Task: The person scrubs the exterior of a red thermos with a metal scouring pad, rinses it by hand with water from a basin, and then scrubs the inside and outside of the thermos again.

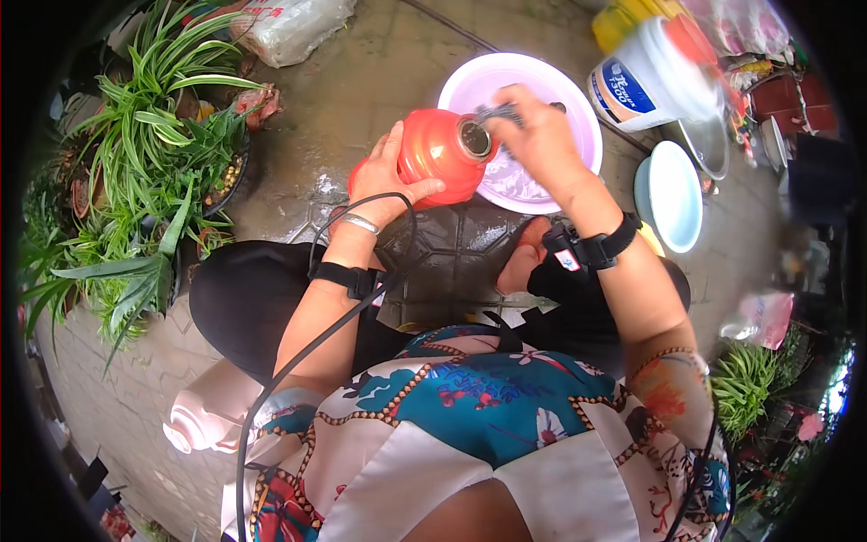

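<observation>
My left hand (386, 173) is spread around the side of a glossy red-orange rounded vessel (433, 156), which lies tilted with its round metal-rimmed mouth towards the right. Close to that rim, my right hand (535, 132) pinches a grey scrubber (502, 115), blurred; whether it touches the rim I cannot tell. Behind and below both hands stands a pinkish-lilac basin (589, 122) holding liquid. A small dark thing shows at the basin's inner wall, partly hidden by my right hand.
Right of the basin are a white plastic bucket (626, 88) with a blue label and a pale blue basin (676, 196). Potted spider plants (149, 115) line the left. A filled plastic bag (291, 27) lies at the top. The paving (433, 264) is wet. A black cable crosses my left forearm.
</observation>
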Tool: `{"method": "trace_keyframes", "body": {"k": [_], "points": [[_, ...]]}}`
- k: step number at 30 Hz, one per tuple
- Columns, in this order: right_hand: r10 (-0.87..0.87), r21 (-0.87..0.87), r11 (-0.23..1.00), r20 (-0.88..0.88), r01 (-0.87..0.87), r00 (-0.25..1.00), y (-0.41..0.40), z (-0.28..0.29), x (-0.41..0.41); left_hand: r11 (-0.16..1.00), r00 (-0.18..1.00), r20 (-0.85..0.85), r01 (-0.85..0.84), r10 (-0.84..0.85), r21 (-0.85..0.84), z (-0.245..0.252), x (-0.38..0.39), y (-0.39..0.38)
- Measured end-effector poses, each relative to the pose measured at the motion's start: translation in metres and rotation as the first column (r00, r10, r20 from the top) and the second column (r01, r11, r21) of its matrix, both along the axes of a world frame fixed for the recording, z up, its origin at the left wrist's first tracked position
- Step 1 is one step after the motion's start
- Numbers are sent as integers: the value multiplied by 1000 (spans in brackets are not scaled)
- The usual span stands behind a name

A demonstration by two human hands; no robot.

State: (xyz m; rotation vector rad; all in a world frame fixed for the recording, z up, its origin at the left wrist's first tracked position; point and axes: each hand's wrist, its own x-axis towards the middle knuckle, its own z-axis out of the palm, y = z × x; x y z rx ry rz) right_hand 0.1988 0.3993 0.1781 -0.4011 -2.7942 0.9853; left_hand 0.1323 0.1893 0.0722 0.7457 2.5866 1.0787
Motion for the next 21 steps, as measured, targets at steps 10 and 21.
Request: {"method": "trace_keyframes", "body": {"k": [10,21], "points": [[370,481,844,-195,-240,908,-8,-29,-9,997,999,7,41,-41,63,0,4,-1],[221,234,953,-110,-190,969,-22,-34,-6,1000,1000,12,3,-3,16,0,5,3]]}}
